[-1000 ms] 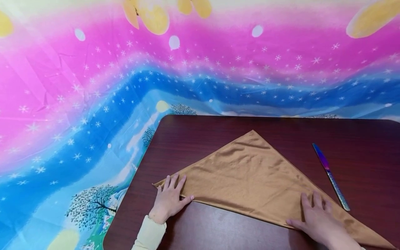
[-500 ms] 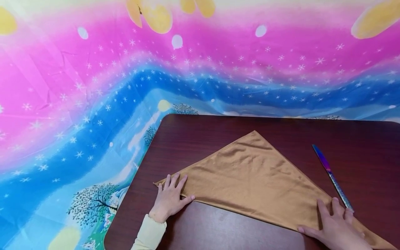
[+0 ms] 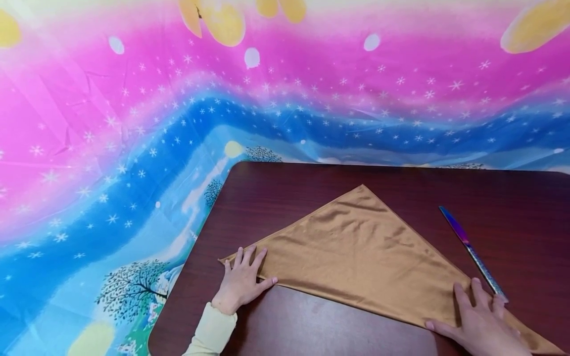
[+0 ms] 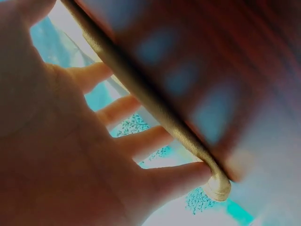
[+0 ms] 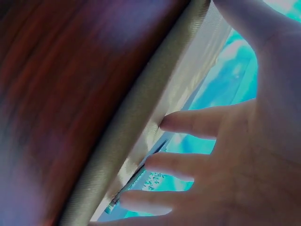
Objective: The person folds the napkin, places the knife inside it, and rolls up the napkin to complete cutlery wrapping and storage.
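A golden-brown satiny cloth (image 3: 347, 252), folded into a triangle, lies on the dark wooden table with its peak pointing away. My left hand (image 3: 242, 284) rests on its left corner, fingers spread and straight. Near the right corner, my right hand (image 3: 481, 316) presses the cloth with spread fingers, its thumb at the folded near edge. The left wrist view has the rolled fold (image 4: 155, 103) running past the fingertips. In the right wrist view, the fingertips touch the cloth (image 5: 155, 120) just behind its folded edge.
A table knife (image 3: 472, 252) with a blue-purple blade and patterned handle lies right of the cloth, its handle end close to my right fingers. The dark table (image 3: 285, 190) has rounded corners. Behind and left hangs a pink and blue printed backdrop (image 3: 267, 104).
My right hand has slid rightward along the cloth toward its right corner. The knife has shifted slightly, its tip turning left and its handle end right. My left hand stays put.
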Demonstrator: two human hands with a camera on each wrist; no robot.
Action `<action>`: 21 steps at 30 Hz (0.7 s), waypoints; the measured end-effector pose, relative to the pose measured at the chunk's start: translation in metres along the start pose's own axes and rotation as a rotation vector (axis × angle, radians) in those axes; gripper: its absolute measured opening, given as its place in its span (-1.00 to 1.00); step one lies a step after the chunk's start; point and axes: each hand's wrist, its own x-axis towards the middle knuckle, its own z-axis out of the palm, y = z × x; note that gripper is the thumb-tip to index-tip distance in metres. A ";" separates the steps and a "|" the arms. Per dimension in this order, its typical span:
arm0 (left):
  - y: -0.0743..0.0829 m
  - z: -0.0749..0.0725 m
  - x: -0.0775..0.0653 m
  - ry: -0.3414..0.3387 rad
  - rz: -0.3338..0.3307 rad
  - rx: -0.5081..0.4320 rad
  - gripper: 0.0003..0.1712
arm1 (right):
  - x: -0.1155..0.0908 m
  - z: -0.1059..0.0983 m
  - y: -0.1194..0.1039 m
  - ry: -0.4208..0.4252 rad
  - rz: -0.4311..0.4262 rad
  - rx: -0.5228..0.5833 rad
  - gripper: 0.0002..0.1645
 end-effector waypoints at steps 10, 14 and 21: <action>-0.001 -0.001 0.004 -0.006 -0.004 0.019 -0.05 | 0.000 0.001 0.003 0.060 -0.033 0.008 0.54; 0.000 -0.001 0.003 -0.009 -0.013 0.009 -0.05 | 0.000 0.001 0.004 0.098 -0.050 -0.001 0.54; 0.003 -0.002 0.002 -0.025 -0.031 -0.016 -0.05 | 0.000 0.001 0.004 0.129 -0.061 -0.005 0.54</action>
